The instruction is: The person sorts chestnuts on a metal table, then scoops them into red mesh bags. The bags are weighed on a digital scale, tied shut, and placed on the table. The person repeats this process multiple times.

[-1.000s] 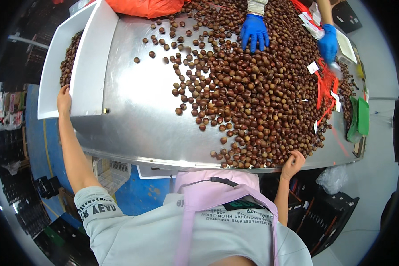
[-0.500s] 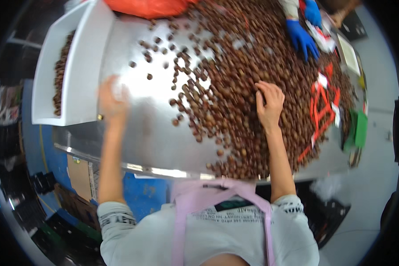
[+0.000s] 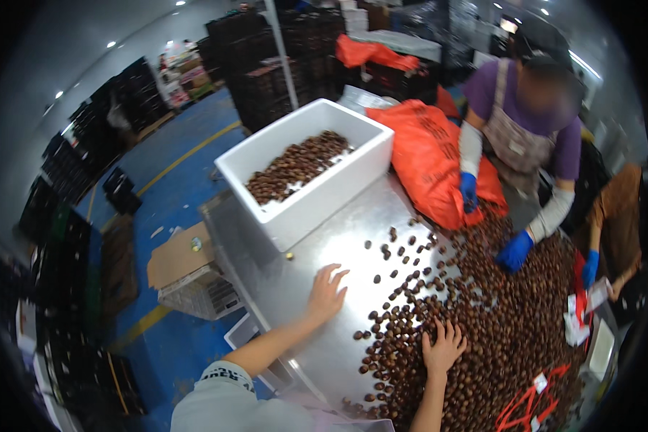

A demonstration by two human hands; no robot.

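A broad heap of brown chestnuts (image 3: 511, 317) covers the right part of a steel table (image 3: 317, 367). My right hand (image 3: 445, 347) rests on the heap's left side, fingers spread, holding nothing I can see. Over bare metal left of the loose nuts is my left hand (image 3: 327, 294), its fingers apart and nothing in them. Beyond that hand, a white foam box (image 3: 331, 189) stands at the table's far left corner. More chestnuts (image 3: 299, 165) lie on its bottom.
Across the table, a co-worker's blue-gloved hands (image 3: 515, 250) touch an orange sack (image 3: 432, 165) and the heap. Another person stands at the right edge. Orange netting (image 3: 529, 403) lies on the nuts at near right. A cardboard box (image 3: 183, 263) is left of the table.
The view has swung up and to the left, bringing the whole foam box and the co-worker into sight. My left hand, blurred before, now shows clearly. My right hand stays at the nuts.
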